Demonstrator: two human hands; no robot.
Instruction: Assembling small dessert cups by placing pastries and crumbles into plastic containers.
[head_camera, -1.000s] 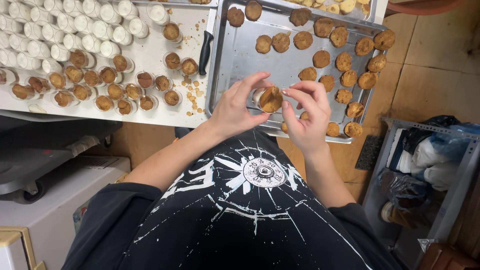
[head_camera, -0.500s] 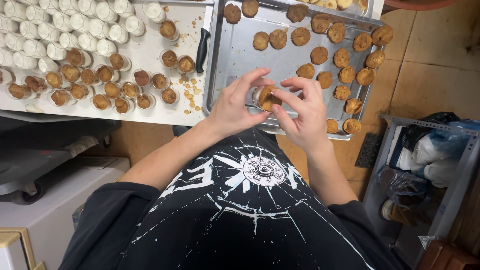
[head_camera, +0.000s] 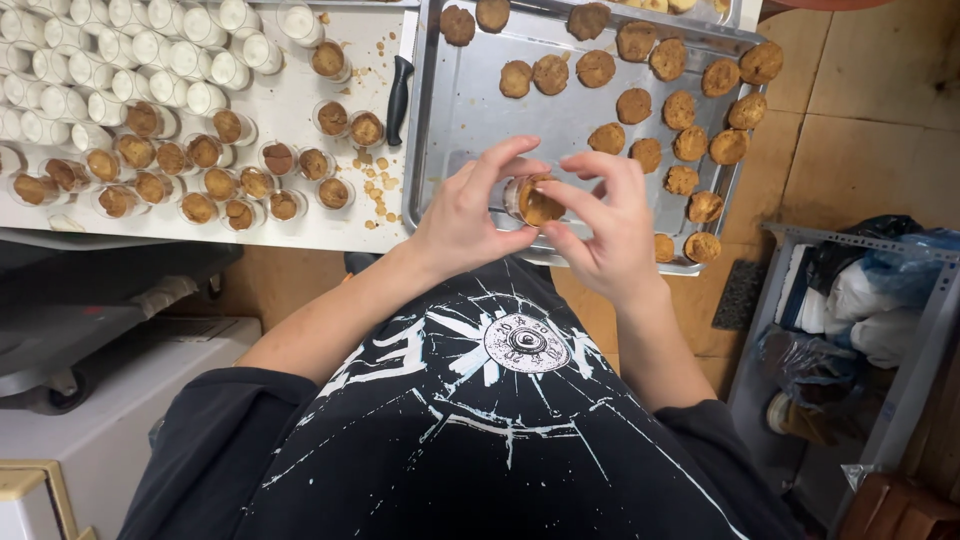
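Both hands meet over the metal tray (head_camera: 470, 110): left hand (head_camera: 465, 215) grips a small clear cup (head_camera: 527, 199), right hand (head_camera: 610, 225) pinches the brown cookie (head_camera: 541, 203) at its mouth, fingers hiding the cup's base. Filled cups (head_camera: 200, 175) crowd the bench (head_camera: 330, 225), top rows cut off.

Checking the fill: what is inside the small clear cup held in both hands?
A brown cookie sits at the mouth of the cup, held between the left hand and right hand. Whatever lies below the cookie is hidden by it and the fingers.
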